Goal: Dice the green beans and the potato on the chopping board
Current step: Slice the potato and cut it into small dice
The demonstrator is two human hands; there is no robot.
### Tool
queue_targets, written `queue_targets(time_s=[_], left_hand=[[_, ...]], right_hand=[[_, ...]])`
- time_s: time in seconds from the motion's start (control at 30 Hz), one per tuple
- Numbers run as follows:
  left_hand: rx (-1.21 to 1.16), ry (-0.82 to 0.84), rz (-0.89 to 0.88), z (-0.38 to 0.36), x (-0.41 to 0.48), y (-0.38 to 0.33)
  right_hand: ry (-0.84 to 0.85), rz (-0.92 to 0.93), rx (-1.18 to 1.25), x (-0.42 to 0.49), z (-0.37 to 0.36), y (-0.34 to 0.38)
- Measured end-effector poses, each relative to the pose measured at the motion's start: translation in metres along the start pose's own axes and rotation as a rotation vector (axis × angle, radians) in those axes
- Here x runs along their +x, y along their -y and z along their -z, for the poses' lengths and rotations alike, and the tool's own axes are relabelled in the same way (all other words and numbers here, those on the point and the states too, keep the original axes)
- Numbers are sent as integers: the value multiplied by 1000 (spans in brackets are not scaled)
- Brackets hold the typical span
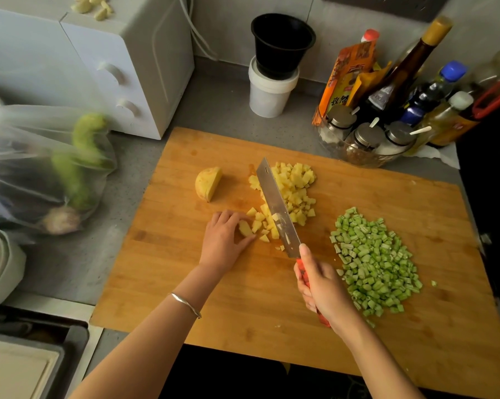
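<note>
Potato piece [245, 228] in left hand [222, 246]; right hand [323, 289] grips knife [277, 205]; Chinese-lettered packet [343, 79].

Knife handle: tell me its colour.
Red; the knife handle shows in the head view, gripped by the right hand.

The light is soft, rather dim and warm, giving only faint shadows on the chopping board [243, 298] and a dull shine on the knife [276, 203], while the plastic bag [27, 168] at the left edge is blurred and the bottles [410, 67] at the right lean from wide-angle distortion.
</note>
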State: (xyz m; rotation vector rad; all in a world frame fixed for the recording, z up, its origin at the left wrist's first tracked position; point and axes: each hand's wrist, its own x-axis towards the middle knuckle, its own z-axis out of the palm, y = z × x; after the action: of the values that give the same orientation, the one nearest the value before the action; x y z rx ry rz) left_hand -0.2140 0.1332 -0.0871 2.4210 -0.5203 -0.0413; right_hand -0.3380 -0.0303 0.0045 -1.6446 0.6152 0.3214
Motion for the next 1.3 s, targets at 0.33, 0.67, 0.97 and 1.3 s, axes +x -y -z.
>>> queue_targets(time_s=[0.33,0.67,0.97,1.3], left_hand=[[-16,-54,44,14,-49,25],[13,-153,109,5,-65,22],[-3,-148,138,4,-63,20],[7,-179,129,3,-64,21]], right_hand=[[63,-66,23,-12,-29,-6],[65,-177,32,-21,-56,-13],[54,-198,-1,-20,-64,-12],[-4,-233,-204,-14,-74,-18]])
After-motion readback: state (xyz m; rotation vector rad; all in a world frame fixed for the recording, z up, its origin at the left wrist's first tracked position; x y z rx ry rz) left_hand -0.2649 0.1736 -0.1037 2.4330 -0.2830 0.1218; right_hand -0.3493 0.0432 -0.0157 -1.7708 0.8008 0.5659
